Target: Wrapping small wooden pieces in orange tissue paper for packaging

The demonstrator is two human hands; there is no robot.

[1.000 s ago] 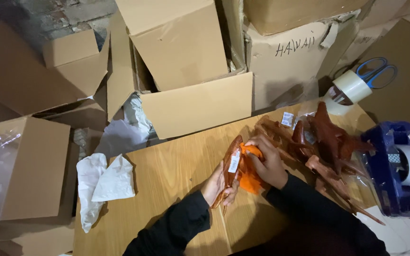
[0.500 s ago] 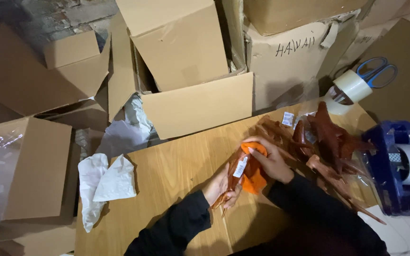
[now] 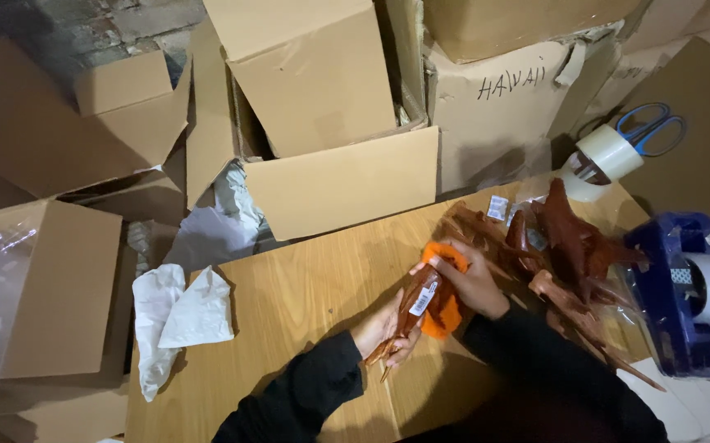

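My left hand (image 3: pixel 381 330) grips the lower end of a brown wooden utensil (image 3: pixel 410 312) that carries a small white label. My right hand (image 3: pixel 476 280) presses an orange cloth (image 3: pixel 443 305) around the utensil's upper part. Both hands work over a wooden table (image 3: pixel 289 287). A pile of more brown wooden utensils (image 3: pixel 564 246) lies just right of my right hand.
A blue tape dispenser (image 3: pixel 683 291) stands at the table's right edge. A tape roll (image 3: pixel 609 152) and blue-handled scissors (image 3: pixel 654 127) lie beyond it. White crumpled paper (image 3: pixel 178 316) sits at the table's left. Open cardboard boxes (image 3: pixel 330 139) surround the table.
The utensil has tilted more upright, and the orange cloth has slid along it from under my right hand to the upper end.
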